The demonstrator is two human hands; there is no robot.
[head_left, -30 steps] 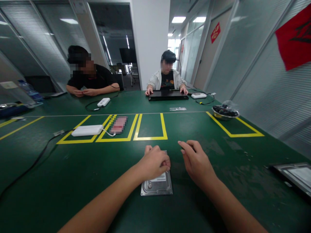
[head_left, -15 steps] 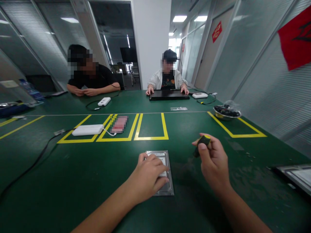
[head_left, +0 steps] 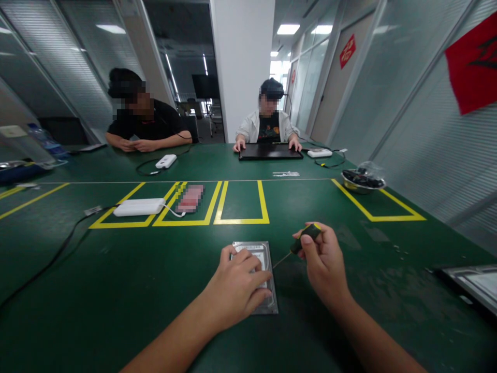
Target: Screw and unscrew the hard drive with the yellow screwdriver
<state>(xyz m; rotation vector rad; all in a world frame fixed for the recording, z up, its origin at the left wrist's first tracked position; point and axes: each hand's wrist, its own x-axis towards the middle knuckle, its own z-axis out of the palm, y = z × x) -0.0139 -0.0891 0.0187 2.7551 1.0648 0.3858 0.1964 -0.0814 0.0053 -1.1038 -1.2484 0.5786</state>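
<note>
A silver hard drive (head_left: 272, 303) with a white label lies flat on the green table in front of me. My left hand (head_left: 243, 282) rests over it, holding it down with bent fingers that cover much of its label. To the right, my right hand (head_left: 324, 259) grips a screwdriver (head_left: 306, 237) by its dark green and yellow handle. The thin shaft slants down to the left, and its tip is at the drive's right edge, close to my left fingertips. Whether the tip touches the drive I cannot tell.
A metal bowl (head_left: 363, 184) of dark parts stands at the back right. Small bits (head_left: 399, 251), perhaps screws, lie nearer. At the right edge is a flat panel-like device (head_left: 471, 282). A white power bank (head_left: 140, 207) sits left. Across the table, a person holds a dark panel (head_left: 271, 151).
My right hand has moved left and slightly toward the drive, bringing the screwdriver's shaft into view with its tip at the drive's edge. My left hand has stayed on the drive.
</note>
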